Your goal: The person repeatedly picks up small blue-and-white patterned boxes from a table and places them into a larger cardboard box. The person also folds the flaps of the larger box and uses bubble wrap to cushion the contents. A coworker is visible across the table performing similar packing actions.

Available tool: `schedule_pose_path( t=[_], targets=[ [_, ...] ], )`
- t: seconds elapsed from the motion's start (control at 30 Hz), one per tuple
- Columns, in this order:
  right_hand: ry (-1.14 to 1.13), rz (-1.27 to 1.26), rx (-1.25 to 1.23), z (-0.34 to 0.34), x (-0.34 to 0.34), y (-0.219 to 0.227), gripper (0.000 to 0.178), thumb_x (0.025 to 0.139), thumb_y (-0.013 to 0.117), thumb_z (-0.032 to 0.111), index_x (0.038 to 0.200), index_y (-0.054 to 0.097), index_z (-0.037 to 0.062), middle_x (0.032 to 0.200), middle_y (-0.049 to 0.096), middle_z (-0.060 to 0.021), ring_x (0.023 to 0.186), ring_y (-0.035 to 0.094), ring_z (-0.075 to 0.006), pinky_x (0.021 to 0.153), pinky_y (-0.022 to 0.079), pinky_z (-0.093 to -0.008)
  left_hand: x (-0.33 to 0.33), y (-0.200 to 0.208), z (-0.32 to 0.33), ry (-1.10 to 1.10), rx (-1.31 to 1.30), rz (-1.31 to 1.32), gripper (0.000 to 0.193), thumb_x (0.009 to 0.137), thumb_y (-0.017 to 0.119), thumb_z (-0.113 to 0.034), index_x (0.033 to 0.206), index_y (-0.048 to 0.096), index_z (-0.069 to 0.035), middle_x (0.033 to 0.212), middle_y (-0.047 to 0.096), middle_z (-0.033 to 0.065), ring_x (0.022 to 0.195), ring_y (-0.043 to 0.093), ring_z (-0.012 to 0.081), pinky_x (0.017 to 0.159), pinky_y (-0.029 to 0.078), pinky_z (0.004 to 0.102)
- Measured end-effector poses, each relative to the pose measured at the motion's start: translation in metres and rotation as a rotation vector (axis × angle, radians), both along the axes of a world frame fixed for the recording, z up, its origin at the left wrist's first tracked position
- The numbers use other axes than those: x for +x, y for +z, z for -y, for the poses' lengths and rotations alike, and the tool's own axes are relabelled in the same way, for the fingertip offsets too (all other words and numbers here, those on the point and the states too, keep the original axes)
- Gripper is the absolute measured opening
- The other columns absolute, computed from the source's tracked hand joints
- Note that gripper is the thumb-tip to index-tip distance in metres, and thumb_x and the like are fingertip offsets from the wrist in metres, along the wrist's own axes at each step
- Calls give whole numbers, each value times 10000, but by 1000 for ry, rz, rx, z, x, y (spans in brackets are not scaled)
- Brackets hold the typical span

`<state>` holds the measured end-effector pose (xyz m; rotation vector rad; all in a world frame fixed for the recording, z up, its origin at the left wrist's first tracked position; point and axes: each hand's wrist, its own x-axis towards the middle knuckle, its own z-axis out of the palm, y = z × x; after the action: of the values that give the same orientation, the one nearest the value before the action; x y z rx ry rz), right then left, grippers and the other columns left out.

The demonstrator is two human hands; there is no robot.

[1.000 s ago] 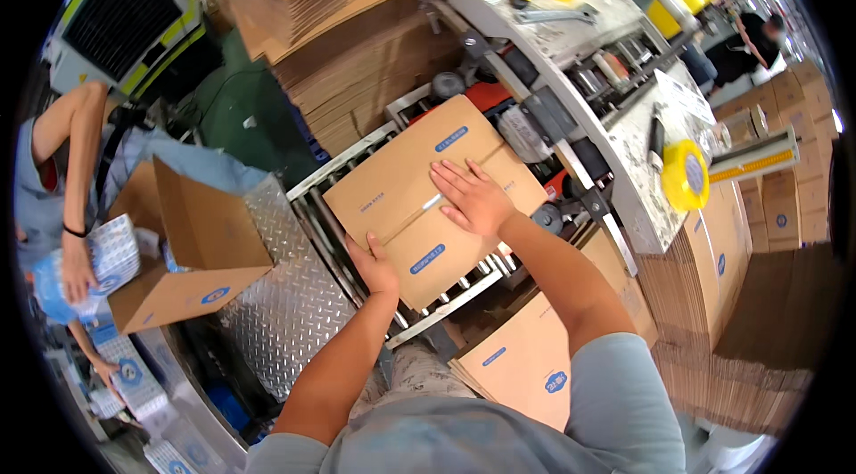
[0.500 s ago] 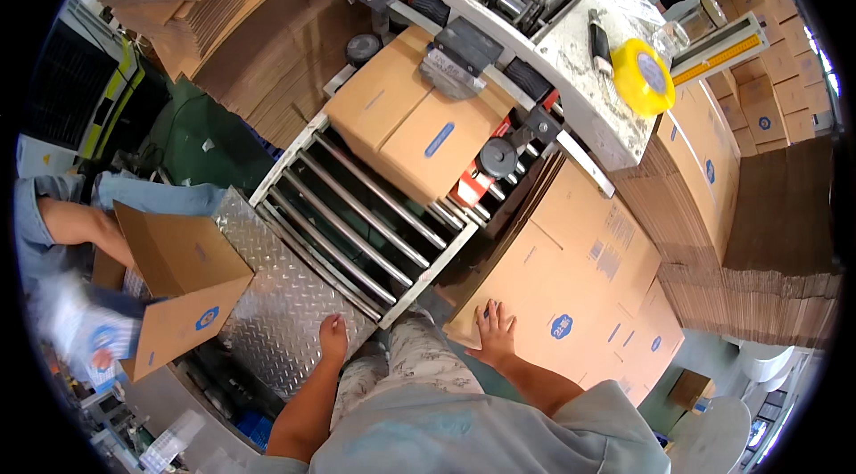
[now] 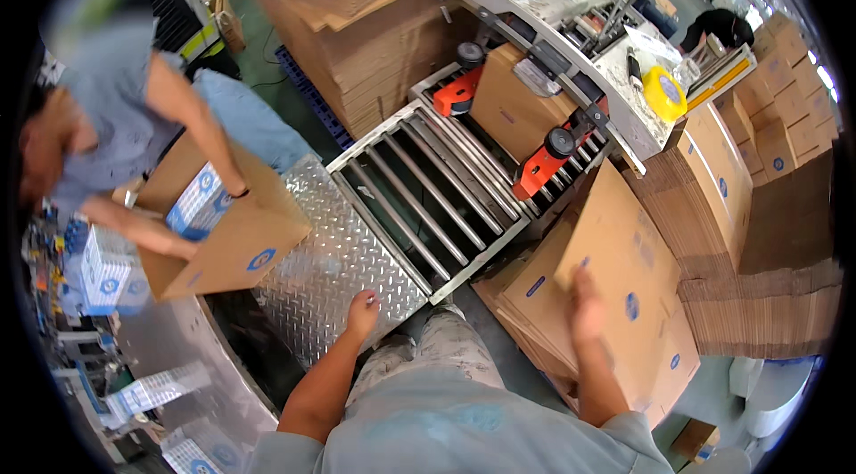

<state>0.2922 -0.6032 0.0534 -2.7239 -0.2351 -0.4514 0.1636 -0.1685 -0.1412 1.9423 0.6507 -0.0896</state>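
My right hand (image 3: 586, 309), smeared by motion, grips the left edge of a flat folded carton (image 3: 637, 273), which tilts up off other flat cartons (image 3: 532, 282) leaning right of the rollers. Its fingers partly hide behind the board. Over the near edge of a diamond-plate metal table (image 3: 316, 247), my left hand (image 3: 362, 315) is closed; a tiny glint shows at its fingers, too small to name. Farther left, a co-worker's two hands are at an open carton (image 3: 254, 238) holding blue-and-white packs (image 3: 200, 202).
A roller conveyor (image 3: 428, 189) runs ahead to a carton sealer with red side guides (image 3: 544, 162); a closed carton (image 3: 513, 108) sits in it. Yellow tape (image 3: 663, 95) and a cutter knife (image 3: 634, 68) lie on its top. Stacked flat cartons (image 3: 374, 55) stand behind, more (image 3: 704, 206) at right.
My right hand has gone from lying spread on the flat carton to lifting its edge. The sealed carton has moved farther into the machine. The co-worker has leaned in, and packs now show inside the open carton.
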Motion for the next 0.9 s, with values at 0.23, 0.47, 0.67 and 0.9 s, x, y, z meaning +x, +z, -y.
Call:
schedule_pose_path(
  t=[0.23,0.47,0.67,0.9],
  targets=[
    [200,203,-247,-49,-29,291,234,768,650,-10,995,654,48,884,662,-173,795,642,-343,698,500,-394,-21,65,-20,-161,110,349,523,783,705,-174,1251,524,-28,1255,527,189,1142,526,351,969,428,417],
    [719,149,405,-107,-51,413,390,799,763,285,978,593,-17,938,662,-90,839,605,-142,727,469,-273,-31,321,-90,202,678,808,782,630,847,-213,1273,448,-19,1319,466,150,1227,436,331,1015,384,405],
    [703,-149,768,-177,53,343,377,823,710,105,1161,558,34,959,624,-13,897,581,-104,811,464,-271,-135,425,-178,62,927,617,431,647,805,-372,775,532,-63,698,534,108,670,544,348,573,433,420],
    [1025,270,-180,-373,-3,190,457,786,690,264,1183,579,68,1179,584,-135,1181,497,-331,1013,344,-511,-178,364,-143,101,1019,188,363,701,759,-354,724,527,-76,692,570,100,650,587,340,588,470,439]
  ],
)
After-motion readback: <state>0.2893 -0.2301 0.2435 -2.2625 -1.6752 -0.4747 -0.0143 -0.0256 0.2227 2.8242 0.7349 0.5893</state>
